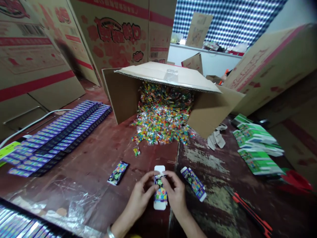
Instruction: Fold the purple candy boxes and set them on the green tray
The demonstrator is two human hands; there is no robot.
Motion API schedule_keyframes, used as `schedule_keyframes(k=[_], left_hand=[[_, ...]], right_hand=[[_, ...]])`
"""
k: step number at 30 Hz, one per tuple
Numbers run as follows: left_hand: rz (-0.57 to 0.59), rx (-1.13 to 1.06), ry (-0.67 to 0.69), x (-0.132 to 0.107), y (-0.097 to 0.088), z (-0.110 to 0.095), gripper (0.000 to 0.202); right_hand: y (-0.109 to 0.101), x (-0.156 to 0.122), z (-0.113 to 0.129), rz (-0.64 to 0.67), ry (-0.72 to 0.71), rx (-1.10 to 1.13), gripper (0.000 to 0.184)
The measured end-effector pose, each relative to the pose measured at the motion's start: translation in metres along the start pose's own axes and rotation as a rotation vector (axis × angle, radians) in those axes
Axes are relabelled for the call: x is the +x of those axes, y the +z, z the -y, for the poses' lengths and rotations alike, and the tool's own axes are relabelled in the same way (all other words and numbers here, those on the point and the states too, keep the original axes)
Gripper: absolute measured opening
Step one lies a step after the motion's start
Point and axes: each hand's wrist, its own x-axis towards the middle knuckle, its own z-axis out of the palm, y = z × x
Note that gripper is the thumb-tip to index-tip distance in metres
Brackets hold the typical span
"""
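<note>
A small printed candy box [160, 193] with white end flaps folded out stands between my hands at the front of the table. My left hand [142, 193] grips its left side, thumb on the printed face. On its right side my right hand [175, 191] holds the upper part, with thumb and fingers near the top flap. To the left lies a dark printed candy box [118, 173]. Unfilled-looking cartons [194, 183] with pale flaps rest right of my right hand. Beyond, a heap of bagged colourful candies [162, 124] spills from a cardboard carton [208, 110] on its side.
Rows of purple boxes [64, 132] line the left. Green-and-white flat packs [257, 145] are stacked at right, near a red-and-black cutter [250, 210]. One candy packet [136, 151] lies alone before the heap. Big cartons [119, 36] stand behind.
</note>
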Motion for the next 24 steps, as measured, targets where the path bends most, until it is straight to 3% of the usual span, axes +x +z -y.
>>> schedule_keyframes(k=[3, 5, 8, 11, 18, 24], left_hand=[[0.110, -0.084, -0.020, 0.003, -0.003, 0.000, 0.031], [0.105, -0.111, -0.029, 0.004, -0.003, 0.001, 0.028], [-0.007, -0.170, -0.035, 0.004, 0.000, 0.003, 0.027], [-0.073, -0.214, -0.038, 0.004, 0.004, 0.003, 0.028], [-0.053, -0.037, -0.020, 0.001, 0.000, -0.004, 0.024], [0.032, -0.054, -0.023, 0.000, -0.001, -0.007, 0.041]], right_hand=[[-0.003, 0.004, 0.002, 0.014, -0.077, -0.041, 0.013], [-0.004, 0.007, 0.004, 0.020, -0.107, -0.023, 0.014], [-0.003, 0.011, 0.006, 0.019, -0.048, 0.116, 0.008], [-0.003, 0.015, 0.010, 0.045, 0.000, 0.222, 0.014], [-0.014, 0.032, 0.011, 0.273, 0.204, 0.163, 0.019], [-0.023, 0.040, 0.005, 0.341, 0.206, 0.121, 0.026]])
